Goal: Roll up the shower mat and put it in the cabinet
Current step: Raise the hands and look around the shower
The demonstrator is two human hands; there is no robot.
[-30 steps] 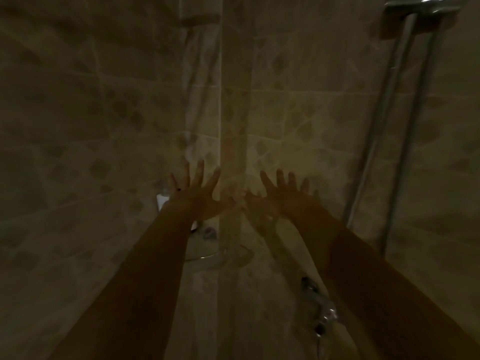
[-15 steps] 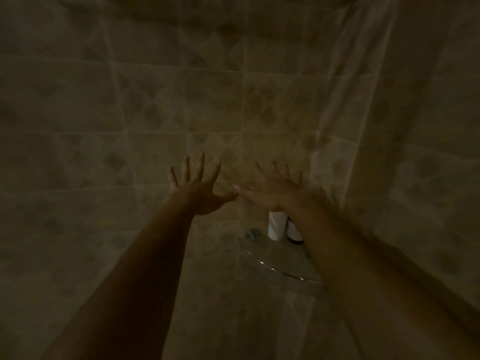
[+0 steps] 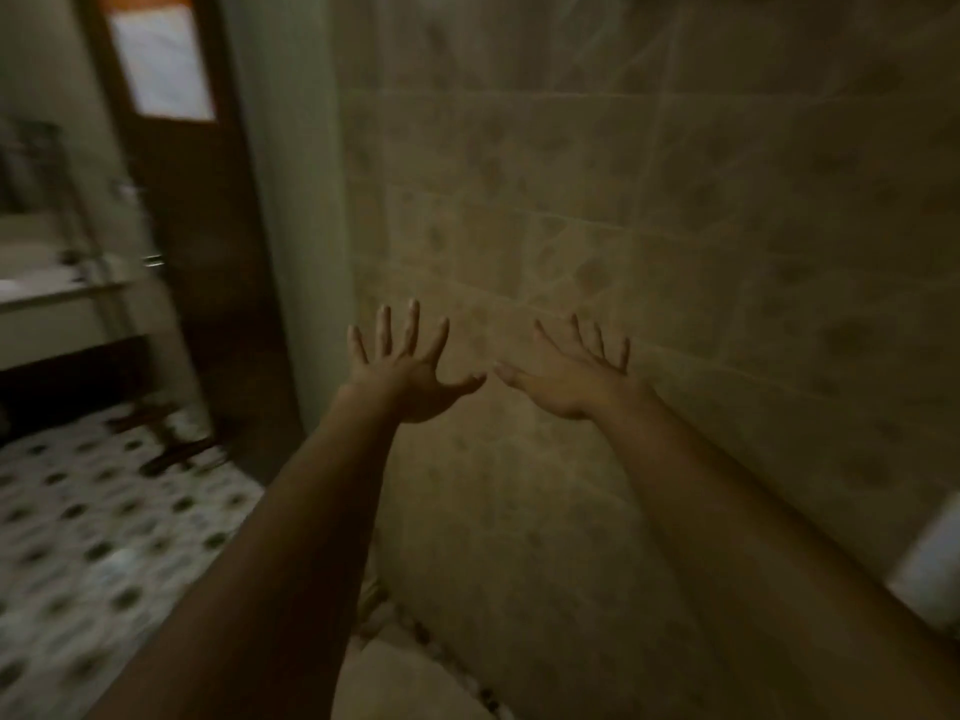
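Note:
Both arms are stretched out in front of me in a dim bathroom. My left hand (image 3: 402, 363) is held up with its fingers spread and holds nothing. My right hand (image 3: 569, 374) is beside it, thumbs almost touching, fingers also spread and empty. Behind them is a beige tiled shower wall (image 3: 675, 252). At the bottom edge a pale surface with a dark-spotted border (image 3: 415, 667) shows; I cannot tell whether it is the shower mat. No cabinet is plainly in view.
A dark wooden door (image 3: 197, 226) with a pale glass pane stands at the left. A white counter with a sink (image 3: 47, 293) is at the far left. The floor (image 3: 104, 537) has white tiles with dark spots. A blurred white object (image 3: 930, 563) sits at the right edge.
The view has swung left, from the shower corner with its glass shelf and bottles to the wall, door and floor. Both hands stay raised, spread and empty.

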